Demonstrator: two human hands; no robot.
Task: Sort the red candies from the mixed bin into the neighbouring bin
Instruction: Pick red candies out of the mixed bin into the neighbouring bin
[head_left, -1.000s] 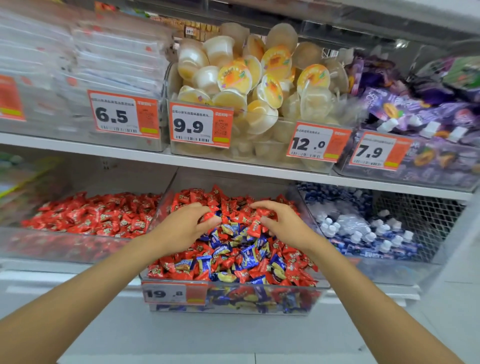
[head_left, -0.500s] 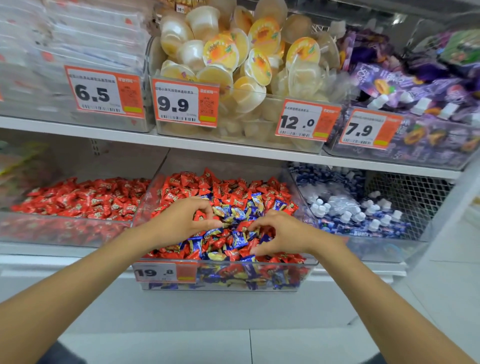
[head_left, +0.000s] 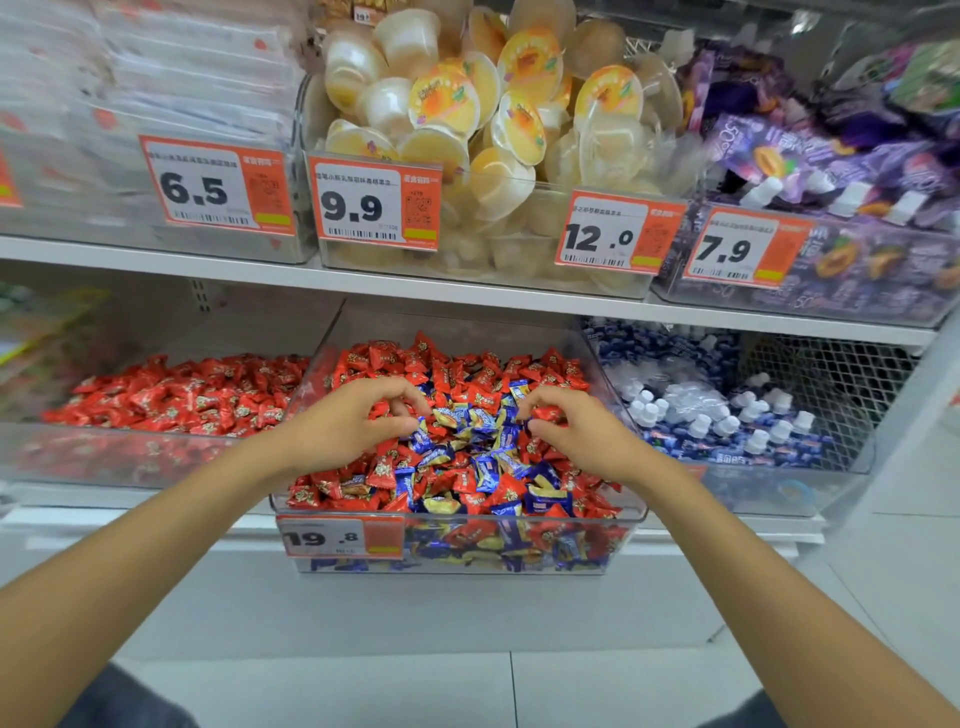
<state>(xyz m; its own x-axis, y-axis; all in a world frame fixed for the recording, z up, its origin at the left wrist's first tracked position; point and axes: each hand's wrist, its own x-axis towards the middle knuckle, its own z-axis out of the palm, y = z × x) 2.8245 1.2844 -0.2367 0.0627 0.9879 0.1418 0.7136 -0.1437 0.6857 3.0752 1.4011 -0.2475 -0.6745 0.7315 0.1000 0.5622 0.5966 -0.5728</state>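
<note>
Well above both grips runs a white shelf (head_left: 218, 262), and on it, straight up from them, sits a clear tub heaped with jelly cups (head_left: 447, 104). Below that board, the mixed bin (head_left: 467, 564) lies directly under the grips. It is a clear tub with a price tag (head_left: 340, 538) reading 19.8 on its front wall, nearer the person than either grip. Just to the left of the left grip stands the neighbouring bin (head_left: 119, 457), side by side with the mixed one and filled only with red wrappers (head_left: 182, 397). To the right of the right grip is a third clear bin of white-capped pouches (head_left: 727, 415). Red candies (head_left: 467, 364) are heaped thick beyond the grips toward the back wall, and blue candies (head_left: 488, 470) lie mingled with them between and beneath the grips. The left grip (head_left: 348, 426) rests on the heap with fingers curled, forefinger and thumb closed round red candies. The right grip (head_left: 587, 441), near it and not touching it, pinches a single red candy (head_left: 545, 414) between thumb and forefinger over the pile.
</note>
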